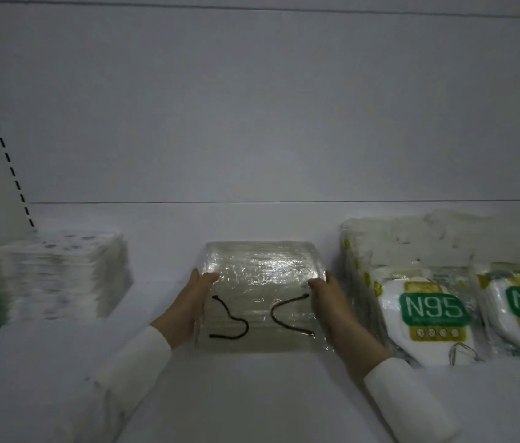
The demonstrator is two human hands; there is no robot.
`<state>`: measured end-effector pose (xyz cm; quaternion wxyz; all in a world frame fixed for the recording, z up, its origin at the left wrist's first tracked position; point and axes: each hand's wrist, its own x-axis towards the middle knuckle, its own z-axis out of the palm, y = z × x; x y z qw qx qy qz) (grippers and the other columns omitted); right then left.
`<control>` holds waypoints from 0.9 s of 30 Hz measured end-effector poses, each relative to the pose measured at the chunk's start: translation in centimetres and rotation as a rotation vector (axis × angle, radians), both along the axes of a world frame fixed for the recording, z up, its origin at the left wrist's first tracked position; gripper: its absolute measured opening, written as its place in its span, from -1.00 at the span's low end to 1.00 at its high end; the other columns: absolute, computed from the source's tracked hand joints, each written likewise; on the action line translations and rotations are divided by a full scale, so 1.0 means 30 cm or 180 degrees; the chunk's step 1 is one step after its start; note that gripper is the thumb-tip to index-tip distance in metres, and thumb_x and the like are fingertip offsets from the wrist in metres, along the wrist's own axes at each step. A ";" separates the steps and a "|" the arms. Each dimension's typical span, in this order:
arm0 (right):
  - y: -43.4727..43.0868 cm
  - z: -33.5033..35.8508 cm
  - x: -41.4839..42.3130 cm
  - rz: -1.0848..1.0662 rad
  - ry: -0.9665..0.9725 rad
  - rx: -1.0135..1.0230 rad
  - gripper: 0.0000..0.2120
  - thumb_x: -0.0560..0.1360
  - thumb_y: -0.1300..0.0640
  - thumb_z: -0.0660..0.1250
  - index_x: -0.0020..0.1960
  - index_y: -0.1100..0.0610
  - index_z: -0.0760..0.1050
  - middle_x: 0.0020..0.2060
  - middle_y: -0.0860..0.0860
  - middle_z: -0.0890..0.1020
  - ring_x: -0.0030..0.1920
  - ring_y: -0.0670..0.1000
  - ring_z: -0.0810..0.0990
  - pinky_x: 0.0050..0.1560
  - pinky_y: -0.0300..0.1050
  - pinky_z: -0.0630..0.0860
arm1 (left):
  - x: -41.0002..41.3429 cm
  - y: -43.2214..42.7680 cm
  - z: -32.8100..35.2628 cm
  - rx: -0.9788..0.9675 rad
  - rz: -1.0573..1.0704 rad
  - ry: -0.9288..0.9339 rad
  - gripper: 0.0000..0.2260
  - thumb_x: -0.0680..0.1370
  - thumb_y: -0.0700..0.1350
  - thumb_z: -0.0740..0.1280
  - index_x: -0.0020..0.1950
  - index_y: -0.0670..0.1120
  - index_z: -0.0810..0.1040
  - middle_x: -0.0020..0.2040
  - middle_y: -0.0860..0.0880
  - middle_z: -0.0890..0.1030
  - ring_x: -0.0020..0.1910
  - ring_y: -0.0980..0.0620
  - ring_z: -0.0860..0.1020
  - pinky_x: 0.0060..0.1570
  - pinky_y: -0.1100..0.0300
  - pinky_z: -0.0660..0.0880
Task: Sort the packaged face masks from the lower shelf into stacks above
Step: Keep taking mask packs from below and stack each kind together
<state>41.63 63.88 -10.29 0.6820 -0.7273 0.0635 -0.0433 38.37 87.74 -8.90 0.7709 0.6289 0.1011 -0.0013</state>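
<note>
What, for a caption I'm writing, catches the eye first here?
A clear-wrapped stack of masks with dark ear loops sits mid-shelf, gripped between the left hand and right hand. Right of it lie white packets with green N95 labels; far left, a blurred white stack.

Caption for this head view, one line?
The left hand and right hand grip the clear-wrapped mask stack on the white shelf, between a white stack and N95 packs.

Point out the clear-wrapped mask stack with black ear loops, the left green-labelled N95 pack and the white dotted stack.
clear-wrapped mask stack with black ear loops (260, 295): head view, middle of its top wrapping.
left green-labelled N95 pack (434, 310): head view, on the green label.
white dotted stack (60, 273): head view, on its blurred front side.
</note>
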 end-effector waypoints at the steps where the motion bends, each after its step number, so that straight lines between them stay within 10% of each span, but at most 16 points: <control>1: 0.002 0.004 0.002 -0.0041 -0.0057 -0.0063 -0.60 0.46 -0.03 0.23 0.27 0.05 0.39 0.09 0.09 0.57 -0.01 0.08 0.53 -0.11 -0.10 0.40 | -0.004 0.000 0.000 -0.0051 0.0024 0.0019 -0.12 0.26 0.20 0.42 0.51 0.10 0.13 0.41 0.04 0.35 0.31 -0.12 0.44 0.27 -0.05 0.41; 6: 0.032 0.015 0.003 -0.0036 0.0031 0.0355 -0.58 0.48 -0.13 0.27 0.28 0.00 0.46 0.18 0.04 0.55 0.15 0.07 0.49 0.07 -0.05 0.37 | -0.018 -0.028 0.005 -0.0272 0.0019 0.0106 -0.58 0.40 0.08 0.37 0.21 -0.06 0.53 0.17 -0.14 0.60 0.16 -0.16 0.55 0.26 -0.11 0.42; 16: 0.023 0.056 0.020 -0.0139 0.0058 0.0015 -0.44 0.45 -0.19 0.21 0.38 0.04 0.37 0.34 0.03 0.44 0.32 0.11 0.39 0.28 0.05 0.32 | 0.007 -0.017 0.059 -0.0254 0.0128 -0.0040 -0.42 0.34 0.25 0.33 0.19 -0.11 0.57 -0.01 -0.13 0.66 -0.02 -0.12 0.61 0.09 0.01 0.51; 20: 0.033 0.055 0.021 0.0048 0.0187 0.0282 -0.45 0.42 -0.23 0.25 0.33 -0.01 0.41 0.21 -0.02 0.45 0.24 0.08 0.41 0.14 0.01 0.31 | 0.010 -0.029 0.058 -0.0163 0.0190 -0.0047 -0.19 0.15 0.40 0.35 0.34 0.08 0.45 0.30 -0.03 0.50 0.30 -0.09 0.43 0.37 -0.12 0.27; 27: 0.030 0.059 0.016 0.0008 -0.0178 0.0381 -0.61 0.37 -0.21 0.25 0.10 -0.04 0.49 0.10 -0.04 0.53 0.13 0.03 0.45 0.19 0.02 0.37 | -0.007 -0.055 0.072 -0.0295 0.0157 -0.0306 -0.65 0.56 0.11 0.16 0.20 -0.04 0.54 0.10 -0.05 0.62 0.10 -0.04 0.55 0.20 0.01 0.42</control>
